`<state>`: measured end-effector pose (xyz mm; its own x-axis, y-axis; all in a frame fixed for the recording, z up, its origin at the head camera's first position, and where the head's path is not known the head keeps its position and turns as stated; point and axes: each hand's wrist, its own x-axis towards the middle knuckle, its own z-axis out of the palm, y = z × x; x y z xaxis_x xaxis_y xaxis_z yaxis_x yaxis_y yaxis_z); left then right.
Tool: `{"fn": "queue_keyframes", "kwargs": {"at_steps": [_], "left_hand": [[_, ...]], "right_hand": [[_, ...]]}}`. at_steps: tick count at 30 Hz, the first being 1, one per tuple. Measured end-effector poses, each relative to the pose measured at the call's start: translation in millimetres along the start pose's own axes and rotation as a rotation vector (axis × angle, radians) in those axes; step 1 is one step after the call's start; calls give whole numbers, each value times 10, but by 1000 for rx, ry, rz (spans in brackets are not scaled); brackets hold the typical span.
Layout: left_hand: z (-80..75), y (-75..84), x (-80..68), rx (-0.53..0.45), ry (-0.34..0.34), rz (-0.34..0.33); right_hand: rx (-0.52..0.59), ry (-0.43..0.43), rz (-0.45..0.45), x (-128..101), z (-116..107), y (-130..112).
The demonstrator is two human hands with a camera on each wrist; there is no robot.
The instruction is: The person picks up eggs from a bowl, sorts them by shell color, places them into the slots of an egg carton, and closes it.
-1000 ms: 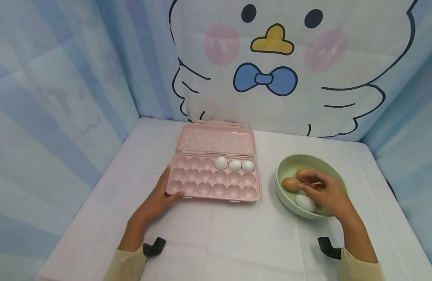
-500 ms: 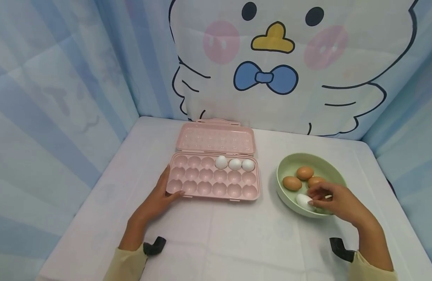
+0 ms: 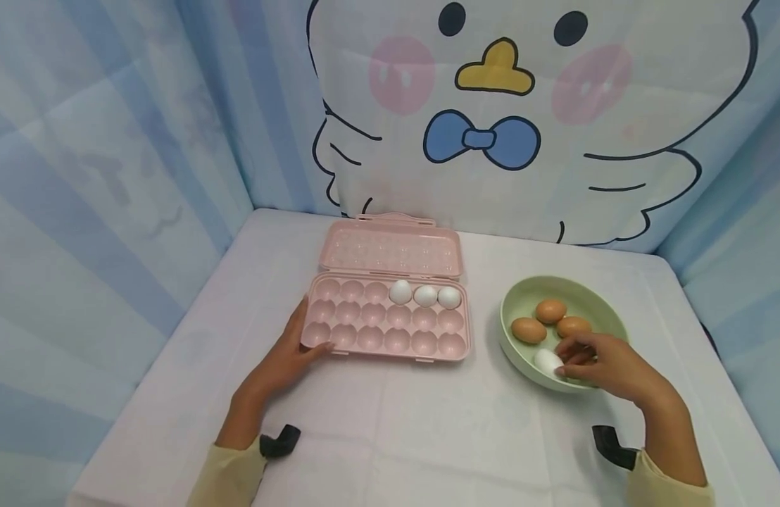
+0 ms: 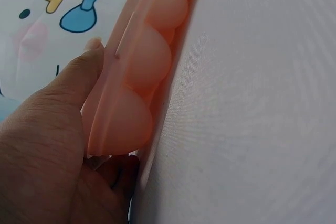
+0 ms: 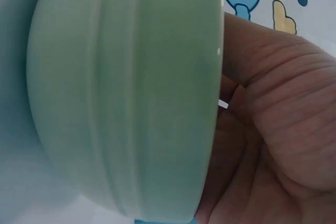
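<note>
A pink plastic egg box [image 3: 372, 339] lies with its lid [image 3: 390, 250] folded back, three white eggs [image 3: 425, 296] filling the right half of its far row. My left hand [image 3: 287, 358] grips the box's near left corner. In the left wrist view its thumb [image 4: 84, 72] lies along the rim and its fingers curl beneath. Inside the green bowl [image 3: 515, 355], my right hand [image 3: 612, 367] pinches the right end of a white egg [image 3: 546, 362]. Three brown eggs [image 3: 529, 330] lie behind it. The bowl's wall [image 5: 157, 93] hides the right fingertips in the right wrist view.
A white cloth covers the table [image 3: 422, 429]. Behind it hangs a curtain with a cartoon face [image 3: 481, 190], and blue curtains [image 3: 111, 211] close in both sides. Black curved pieces [image 3: 279, 441] sit at both sleeve cuffs.
My right hand has moved from above the brown eggs toward me, down onto the white egg in the bowl. My left hand and the egg box have stayed in place.
</note>
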<state>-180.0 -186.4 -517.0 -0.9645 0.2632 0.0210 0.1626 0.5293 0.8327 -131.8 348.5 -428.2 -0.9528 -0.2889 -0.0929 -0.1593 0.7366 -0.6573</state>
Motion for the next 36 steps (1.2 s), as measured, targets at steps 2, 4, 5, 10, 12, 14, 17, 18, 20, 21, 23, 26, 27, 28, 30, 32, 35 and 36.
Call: {"fn": "queue_keyframes", "kwargs": {"at_steps": [2, 4, 5, 10, 12, 14, 17, 18, 20, 21, 23, 26, 27, 28, 30, 32, 35, 36], "left_hand": [[6, -4, 6, 3, -1, -5], [10, -9, 10, 3, 0, -8], [11, -11, 13, 4, -1, -8], [7, -14, 11, 0, 3, -9], [6, -7, 7, -4, 3, -12], [6, -2, 3, -8, 2, -14], [7, 3, 3, -10, 2, -13], [9, 1, 4, -9, 2, -11], [9, -2, 5, -8, 3, -3], [7, -2, 5, -10, 3, 2], [5, 1, 5, -14, 3, 13], [0, 12, 5, -27, 4, 27], [-1, 12, 2, -27, 3, 26], [-2, 12, 0, -29, 2, 24], [-1, 12, -1, -29, 2, 18], [1, 14, -2, -29, 1, 11], [4, 17, 0, -32, 5, 6], [5, 18, 0, -33, 5, 6]], "right_hand": [[12, -7, -9, 14, 10, -13], [18, -12, -25, 36, 24, -28], [18, -10, -33, 48, 34, -38], [-4, -22, -57, 146, 111, -94], [5, -35, -65, 188, 143, -120], [16, -41, -92, 230, 169, -138], [9, -36, -136, 283, 203, -155], [1, -35, -148, 299, 213, -157], [-5, -33, -155, 327, 236, -164], [-11, -31, -151, 339, 249, -166], [-11, -25, -132, 358, 271, -178], [-29, -1, -110, 387, 304, -197], [-37, 9, -107, 398, 315, -200], [-49, 18, -107, 408, 324, -206], [-72, 34, -114, 429, 344, -209], [-85, 43, -116, 447, 363, -211], [-86, 54, -114, 474, 388, -218], [-81, 60, -109, 483, 394, -225]]}}
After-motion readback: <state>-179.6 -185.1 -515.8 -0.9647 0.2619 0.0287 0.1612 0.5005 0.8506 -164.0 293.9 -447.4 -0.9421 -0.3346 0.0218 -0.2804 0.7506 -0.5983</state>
